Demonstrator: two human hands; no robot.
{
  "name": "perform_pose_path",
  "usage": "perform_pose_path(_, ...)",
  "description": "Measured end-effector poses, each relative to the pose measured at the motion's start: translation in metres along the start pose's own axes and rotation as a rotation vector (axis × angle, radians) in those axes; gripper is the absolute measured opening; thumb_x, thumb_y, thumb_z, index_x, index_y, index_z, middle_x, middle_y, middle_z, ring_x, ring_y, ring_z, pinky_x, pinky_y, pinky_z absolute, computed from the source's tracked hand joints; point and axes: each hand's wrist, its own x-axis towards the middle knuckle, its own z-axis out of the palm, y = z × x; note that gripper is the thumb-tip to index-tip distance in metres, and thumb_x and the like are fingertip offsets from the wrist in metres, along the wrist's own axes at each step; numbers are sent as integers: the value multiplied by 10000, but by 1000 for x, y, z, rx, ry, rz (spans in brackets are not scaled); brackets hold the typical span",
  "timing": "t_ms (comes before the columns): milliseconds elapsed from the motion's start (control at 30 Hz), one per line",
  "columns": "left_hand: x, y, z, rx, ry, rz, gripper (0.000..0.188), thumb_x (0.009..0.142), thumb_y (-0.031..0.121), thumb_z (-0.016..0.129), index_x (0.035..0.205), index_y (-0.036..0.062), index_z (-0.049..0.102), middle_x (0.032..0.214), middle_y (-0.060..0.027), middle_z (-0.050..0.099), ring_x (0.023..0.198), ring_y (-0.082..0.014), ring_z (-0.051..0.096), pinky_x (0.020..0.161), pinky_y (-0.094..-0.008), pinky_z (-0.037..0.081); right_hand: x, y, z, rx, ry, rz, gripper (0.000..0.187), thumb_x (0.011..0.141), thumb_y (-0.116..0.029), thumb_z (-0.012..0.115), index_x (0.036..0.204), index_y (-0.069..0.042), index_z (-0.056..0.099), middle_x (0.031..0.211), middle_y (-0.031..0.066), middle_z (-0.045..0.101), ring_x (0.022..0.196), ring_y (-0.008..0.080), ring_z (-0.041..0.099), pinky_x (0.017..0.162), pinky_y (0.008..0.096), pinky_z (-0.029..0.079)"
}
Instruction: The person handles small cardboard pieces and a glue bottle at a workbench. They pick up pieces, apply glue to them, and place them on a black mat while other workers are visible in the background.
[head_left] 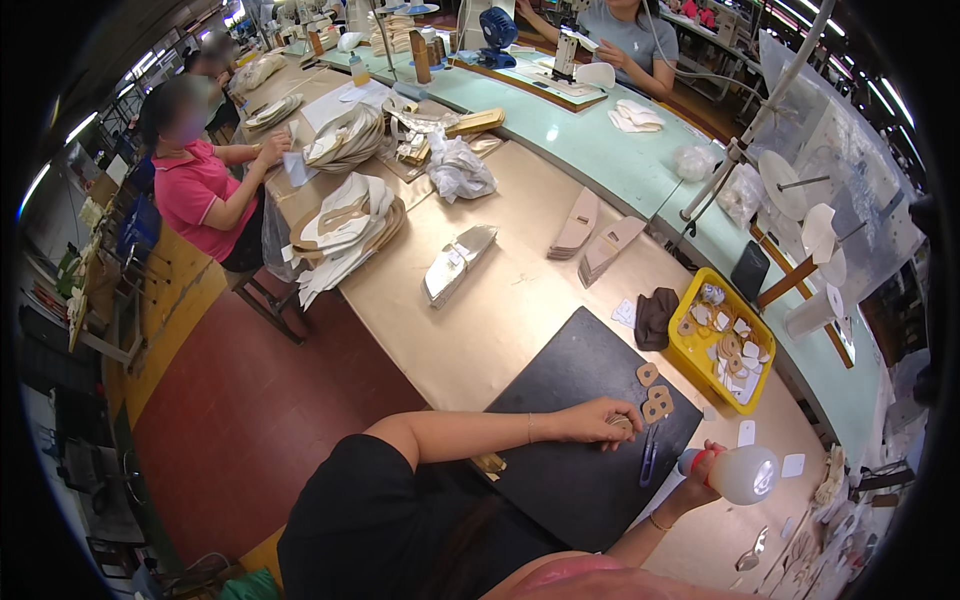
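Note:
Over the black mat (pixel 560 400), my left hand (pixel 600 420) closes around a small stack of tan pieces (pixel 622 424). My right hand (pixel 695 487) grips a whitish squeeze bottle (pixel 745 475) by its red neck; the bottle lies tilted sideways, its round base pointing right. Beyond my left hand, several flat tan pieces with holes (pixel 657 404) rest on the mat. Between my two hands lies a pair of blue-handled thread snips (pixel 649 457). Small white rounded pieces (pixel 793 465) sit on the table beside the bottle.
A yellow tray (pixel 683 350) of tan and white pieces stands at the right, with a dark brown cloth (pixel 656 318) beside it. Farther off are stacked panels (pixel 575 225), a wrapped bundle (pixel 460 264) and white plastic (pixel 460 168). A person in pink (pixel 200 195) sits at the left.

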Motion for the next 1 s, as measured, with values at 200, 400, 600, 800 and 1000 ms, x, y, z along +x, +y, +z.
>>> perform_pose_path(200, 0, -1, 0, -25, 1, -17, 185, 865, 96, 553, 1032, 16, 568, 892, -47, 612, 660, -74, 556, 563, -191, 452, 0, -1, 0, 1, 6, -9, 253, 808, -128, 674, 966, 31, 557, 890, 126, 610, 832, 232, 610, 792, 360, 503)
perform_pose_path(400, 1, -1, -1, 3, -11, -36, 175, 857, 128, 629, 989, 24, 579, 788, -17, 595, 639, -69, 556, 545, -197, 451, 1, 1, 0, -12, 4, -22, 291, 797, -172, 680, 963, 32, 556, 875, 127, 608, 818, 231, 605, 785, 359, 502)
perform_pose_path(600, 1, 1, -2, -27, -21, -83, 160, 861, 141, 646, 939, 25, 569, 774, -23, 591, 671, -87, 595, 560, -207, 485, 0, 4, 0, 11, 4, -44, 266, 812, -168, 658, 962, 29, 563, 874, 123, 613, 820, 222, 611, 787, 354, 510)
perform_pose_path(800, 2, -3, 0, -133, 9, -61, 160, 852, 114, 654, 915, 7, 554, 811, -63, 598, 730, -139, 645, 608, -234, 558, 1, 5, -2, -14, -23, -77, 171, 858, -95, 626, 967, 29, 582, 896, 106, 626, 834, 202, 630, 791, 331, 520)
perform_pose_path(1000, 2, 3, -2, -92, -8, -103, 166, 845, 113, 664, 910, 11, 552, 777, -52, 584, 648, -112, 610, 523, -232, 539, 1, 5, 0, 62, -20, -83, 177, 862, -89, 624, 976, 38, 575, 899, 112, 623, 831, 207, 628, 794, 343, 529)
